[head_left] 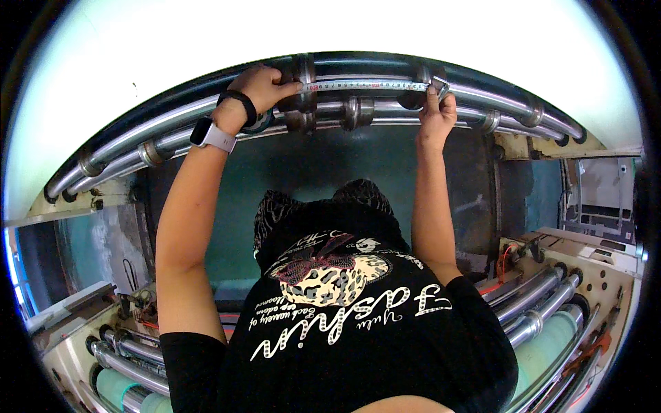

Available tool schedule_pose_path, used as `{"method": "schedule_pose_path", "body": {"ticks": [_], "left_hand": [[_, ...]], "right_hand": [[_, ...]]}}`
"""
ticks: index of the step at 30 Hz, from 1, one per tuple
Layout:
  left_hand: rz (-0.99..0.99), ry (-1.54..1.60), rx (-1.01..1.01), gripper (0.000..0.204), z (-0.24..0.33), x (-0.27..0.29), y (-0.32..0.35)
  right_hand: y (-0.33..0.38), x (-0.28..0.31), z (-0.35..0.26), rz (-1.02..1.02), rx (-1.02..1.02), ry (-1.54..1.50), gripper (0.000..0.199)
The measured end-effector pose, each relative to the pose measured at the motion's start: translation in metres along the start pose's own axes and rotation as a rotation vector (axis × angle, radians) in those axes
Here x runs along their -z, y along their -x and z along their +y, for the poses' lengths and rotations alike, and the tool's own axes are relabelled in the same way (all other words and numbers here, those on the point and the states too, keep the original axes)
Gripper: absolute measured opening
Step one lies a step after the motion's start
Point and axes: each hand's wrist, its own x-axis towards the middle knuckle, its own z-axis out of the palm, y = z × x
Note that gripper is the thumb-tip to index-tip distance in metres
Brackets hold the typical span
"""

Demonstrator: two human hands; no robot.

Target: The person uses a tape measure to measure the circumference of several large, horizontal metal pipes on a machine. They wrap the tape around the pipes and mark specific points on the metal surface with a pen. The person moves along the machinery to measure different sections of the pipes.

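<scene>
Steel tape measure (365,86) stretched level along the rollers (482,96).
Left hand (258,86) pinches one end, right hand (437,110) grips the other; both arms raised.

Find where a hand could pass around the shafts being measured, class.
Open room lies below the shafts, between the left hand and right hand. It is crowded along the tape measure, where collars sit close.

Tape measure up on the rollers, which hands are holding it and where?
Both: left hand pinches the tape measure at its left end, right hand holds its right end.
</scene>
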Motion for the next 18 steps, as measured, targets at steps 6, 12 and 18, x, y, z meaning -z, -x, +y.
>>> {"method": "schedule_pose_path", "body": {"ticks": [6,12,18], "left_hand": [[0.013,-0.016,-0.03,0.054,-0.006,-0.004,-0.005],[0.054,0.057,-0.057,0.057,-0.011,-0.009,-0.007],[-0.017,-0.003,-0.02,0.053,-0.004,-0.002,-0.005]], "right_hand": [[-0.001,0.001,0.004,-0.005,0.024,0.014,0.014],[0.0,0.001,0.003,-0.015,0.016,-0.023,0.012],[0.0,0.0,0.001,-0.007,0.023,-0.008,0.012]]}}
